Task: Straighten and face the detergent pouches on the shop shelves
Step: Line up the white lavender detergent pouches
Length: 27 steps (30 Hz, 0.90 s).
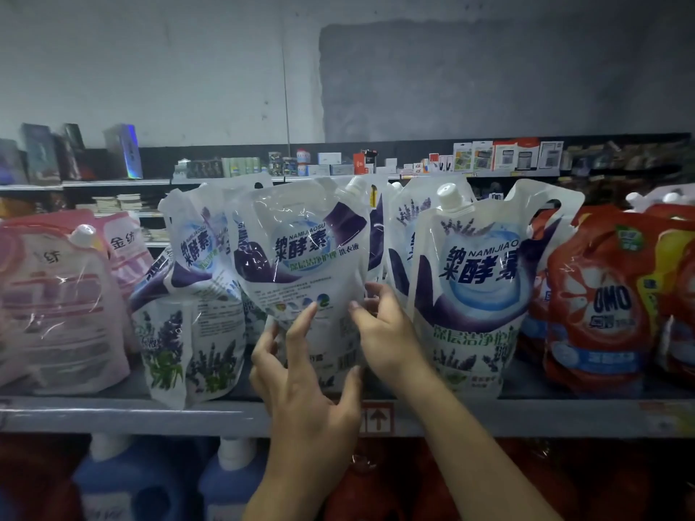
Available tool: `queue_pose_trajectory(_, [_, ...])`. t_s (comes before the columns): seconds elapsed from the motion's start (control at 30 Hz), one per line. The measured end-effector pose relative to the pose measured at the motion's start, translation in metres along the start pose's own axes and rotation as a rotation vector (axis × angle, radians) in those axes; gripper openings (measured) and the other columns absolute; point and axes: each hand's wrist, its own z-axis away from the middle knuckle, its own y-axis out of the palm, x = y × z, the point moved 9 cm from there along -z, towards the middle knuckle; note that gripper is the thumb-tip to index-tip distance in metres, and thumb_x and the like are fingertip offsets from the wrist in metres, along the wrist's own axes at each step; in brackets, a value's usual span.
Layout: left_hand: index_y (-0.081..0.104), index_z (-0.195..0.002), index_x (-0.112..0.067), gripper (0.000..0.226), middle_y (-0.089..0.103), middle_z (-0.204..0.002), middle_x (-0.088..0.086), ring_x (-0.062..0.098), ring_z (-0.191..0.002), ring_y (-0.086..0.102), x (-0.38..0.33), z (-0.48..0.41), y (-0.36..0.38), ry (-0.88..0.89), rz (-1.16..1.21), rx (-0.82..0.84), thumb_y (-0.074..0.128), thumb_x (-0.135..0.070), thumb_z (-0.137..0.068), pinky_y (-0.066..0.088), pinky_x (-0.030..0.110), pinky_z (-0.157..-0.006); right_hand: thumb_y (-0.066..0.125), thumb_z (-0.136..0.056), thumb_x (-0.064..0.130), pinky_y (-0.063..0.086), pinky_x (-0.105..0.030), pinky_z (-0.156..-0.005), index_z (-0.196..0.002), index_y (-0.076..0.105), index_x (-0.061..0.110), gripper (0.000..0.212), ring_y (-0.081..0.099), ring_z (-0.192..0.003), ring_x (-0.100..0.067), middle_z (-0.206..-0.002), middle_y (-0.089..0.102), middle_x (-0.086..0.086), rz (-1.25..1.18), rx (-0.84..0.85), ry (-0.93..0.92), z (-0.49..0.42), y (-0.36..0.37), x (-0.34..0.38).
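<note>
Both hands on the middle pouch (304, 265)
On the shelf (131, 415), near the middle of its front edge, this white-and-purple pouch stands among its neighbours; my left hand (304, 374) has a grip curled round its base, and my right hand (387, 332) pinches its right side.

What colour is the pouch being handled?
The pouch is white with dark purple swirls; best in head view.

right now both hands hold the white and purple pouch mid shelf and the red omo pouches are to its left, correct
Not quite: the head view shows the red OMO pouches to the right of the white and purple pouch, not its left. The left hand and right hand do both hold that pouch in the middle of the shelf.
</note>
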Motion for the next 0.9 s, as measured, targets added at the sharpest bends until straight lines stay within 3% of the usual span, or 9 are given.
queue_pose_trajectory(0.17, [0.024,-0.155,-0.056,0.097,0.010,-0.160,-0.005,0.012,-0.151,0.009,0.001,-0.007,0.008,-0.017,-0.035,-0.013,0.080,-0.021,-0.084,0.025,0.051,-0.125,0.057,-0.106,0.022,0.062,-0.047,-0.096,-0.121,0.063,0.026,0.016,0.074,-0.103,-0.016,-0.106,0.077,0.007,-0.190,0.034,0.021,-0.010,0.010,-0.013])
queue_pose_trajectory(0.33, [-0.003,-0.160,-0.054,0.115,-0.005,-0.169,0.005,0.025,-0.159,-0.001,0.005,-0.022,0.017,-0.059,-0.026,0.006,0.079,-0.024,-0.085,0.018,0.066,-0.126,0.061,-0.098,0.015,0.060,-0.056,-0.099,-0.122,0.067,0.015,0.025,0.075,-0.107,-0.028,-0.112,0.078,-0.006,-0.333,0.068,0.052,-0.021,0.012,-0.015])
queue_pose_trajectory(0.43, [-0.015,-0.162,-0.049,0.123,-0.012,-0.171,0.011,0.032,-0.159,-0.004,0.005,-0.024,0.022,-0.047,-0.057,0.001,0.079,-0.028,-0.085,0.008,0.057,-0.129,0.063,-0.093,0.015,0.058,-0.062,-0.099,-0.122,0.065,0.006,0.031,0.073,-0.111,-0.041,-0.117,0.076,-0.019,-0.395,0.099,0.074,-0.023,0.016,-0.018])
queue_pose_trajectory(0.53, [-0.022,-0.160,-0.049,0.127,-0.020,-0.171,0.013,0.029,-0.160,-0.012,0.006,-0.024,0.025,-0.033,-0.055,0.018,0.077,-0.025,-0.084,0.001,0.052,-0.128,0.061,-0.100,0.011,0.060,-0.059,-0.096,-0.124,0.064,0.002,0.025,0.073,-0.111,-0.044,-0.117,0.076,-0.021,-0.373,0.136,0.072,-0.024,0.016,-0.018])
queue_pose_trajectory(0.8, [-0.023,-0.160,-0.047,0.126,-0.019,-0.172,0.012,0.022,-0.159,-0.015,0.006,-0.025,0.022,-0.005,0.003,0.038,0.077,-0.030,-0.086,-0.002,0.047,-0.127,0.064,-0.102,0.010,0.059,-0.057,-0.098,-0.122,0.073,0.002,0.022,0.074,-0.111,-0.043,-0.116,0.078,-0.021,-0.415,0.147,0.104,-0.020,0.020,-0.021])
queue_pose_trajectory(0.9, [-0.023,-0.159,-0.051,0.128,-0.019,-0.173,0.009,0.022,-0.160,-0.015,0.007,-0.026,0.019,-0.001,0.029,0.064,0.079,-0.032,-0.085,0.000,0.052,-0.128,0.070,-0.098,0.011,0.059,-0.057,-0.097,-0.122,0.073,0.000,0.027,0.074,-0.110,-0.045,-0.117,0.077,-0.022,-0.452,0.165,0.145,-0.019,0.023,-0.022])
